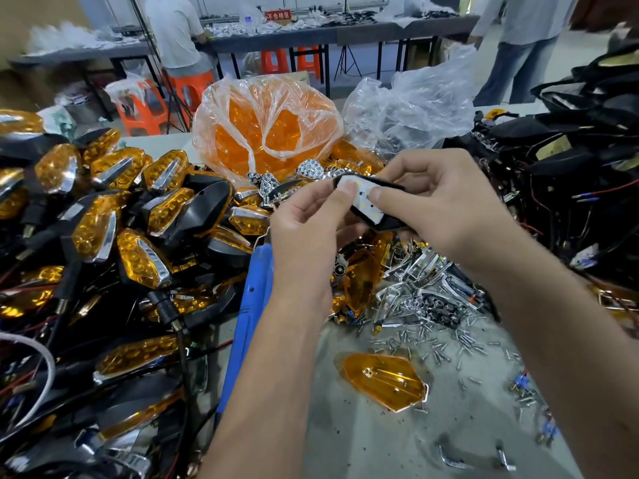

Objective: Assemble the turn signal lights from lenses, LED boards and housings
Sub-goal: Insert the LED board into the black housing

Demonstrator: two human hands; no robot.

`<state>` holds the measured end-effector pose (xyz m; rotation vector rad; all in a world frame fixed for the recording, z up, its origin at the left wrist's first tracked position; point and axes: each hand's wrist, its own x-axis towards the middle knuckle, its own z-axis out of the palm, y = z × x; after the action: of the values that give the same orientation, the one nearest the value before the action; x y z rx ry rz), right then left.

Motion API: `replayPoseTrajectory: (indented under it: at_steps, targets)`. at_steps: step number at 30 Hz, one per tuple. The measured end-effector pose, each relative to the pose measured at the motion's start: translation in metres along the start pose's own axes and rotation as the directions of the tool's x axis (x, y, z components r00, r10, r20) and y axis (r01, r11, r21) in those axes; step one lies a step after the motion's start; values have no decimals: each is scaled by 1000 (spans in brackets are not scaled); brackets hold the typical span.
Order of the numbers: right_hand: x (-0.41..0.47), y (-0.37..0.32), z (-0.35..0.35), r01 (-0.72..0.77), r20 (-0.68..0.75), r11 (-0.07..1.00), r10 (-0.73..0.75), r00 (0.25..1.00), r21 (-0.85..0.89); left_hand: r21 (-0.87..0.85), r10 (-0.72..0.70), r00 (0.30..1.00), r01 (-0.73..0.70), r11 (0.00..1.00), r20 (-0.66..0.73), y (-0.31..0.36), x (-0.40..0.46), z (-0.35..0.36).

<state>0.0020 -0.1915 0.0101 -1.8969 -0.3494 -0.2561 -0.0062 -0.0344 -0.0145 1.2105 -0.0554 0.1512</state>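
Hands (311, 229) pinched on housing (383, 221)

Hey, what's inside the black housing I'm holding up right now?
A white LED board sits in the black housing, a few small yellow LEDs showing. The left hand and right hand press thumbs on it, covering both ends. Anything beneath the board is hidden.

You get bright, even overhead light, soft short shadows under your hands (380, 216), glare on the clear plastic bags (408, 108) and chrome parts (425, 271), motion blur upper left, wide-angle bending at the edges, centre sharp, background workers soft.
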Motion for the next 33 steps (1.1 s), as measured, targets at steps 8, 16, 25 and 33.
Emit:
replayPoseTrajectory:
  at_steps: [8, 16, 25, 33]
  targets:
    - [-7, -8, 34, -15, -179, 998, 25, 984, 54, -91, -34, 992, 23, 996, -125, -9, -8, 24]
    - [-1, -16, -6, 99, -124, 993, -90, 988, 63, 212, 99, 980, -135, 968, 172, 4, -4, 9]
    - [-4, -13, -24, 75, 72, 997, -77, 994, 29, 372, 77, 911, -241, 896, 405, 8, -9, 3]
    - [-3, -14, -28, 118, 53, 993, -120, 991, 30, 349, 17, 878, -209, 913, 479, 18, -10, -5]
